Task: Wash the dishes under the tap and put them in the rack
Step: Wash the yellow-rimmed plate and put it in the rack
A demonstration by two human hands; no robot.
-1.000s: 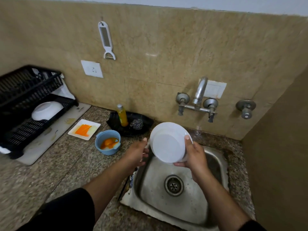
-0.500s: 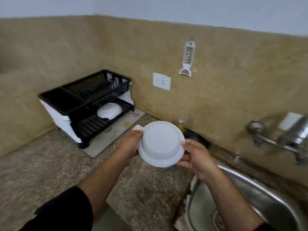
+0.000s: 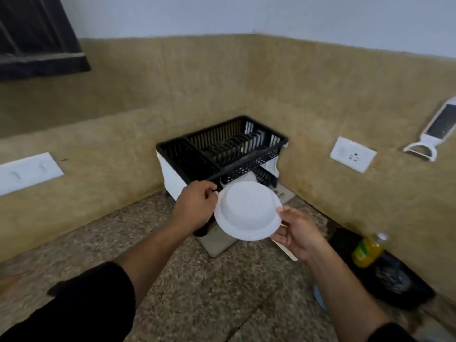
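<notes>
White bowl (image 3: 247, 210): plastic, wide-rimmed, turned so its underside faces me; I hold it in the air in front of the rack, above the desk.
My left hand (image 3: 195, 209): fingers curled on the bowl's left rim, thumb on top; black sleeve (image 3: 81, 304) runs up the forearm.
My right hand (image 3: 297, 232): thumb pressed on the bowl's right rim, the other fingers cupped under it.
Rack (image 3: 222, 150): black slatted plastic with white side panels, two tiers, set in the corner where the two tiled walls meet; a pale rounded shape shows on its lower tier just behind the bowl, but I cannot tell what it is.
Drip tray (image 3: 217, 245): pale, lying flat under the rack, its front corner showing below the bowl.
Desk (image 3: 209, 292): speckled brown stone.
Bottle (image 3: 368, 250): yellow liquid, green and yellow label; the writing on it is too blurred for me to read. It stands in a black dish (image 3: 404, 296) at the right, near a steel scrubber (image 3: 392, 280).
Wall socket (image 3: 353, 154): white, on the right wall, no readable marking.
Peeler-grater (image 3: 434, 130): white, hanging on the right wall beyond the socket.
Switch plate (image 3: 28, 172): long, white, on the left wall.
Window frame (image 3: 39, 38): dark, at upper left.
</notes>
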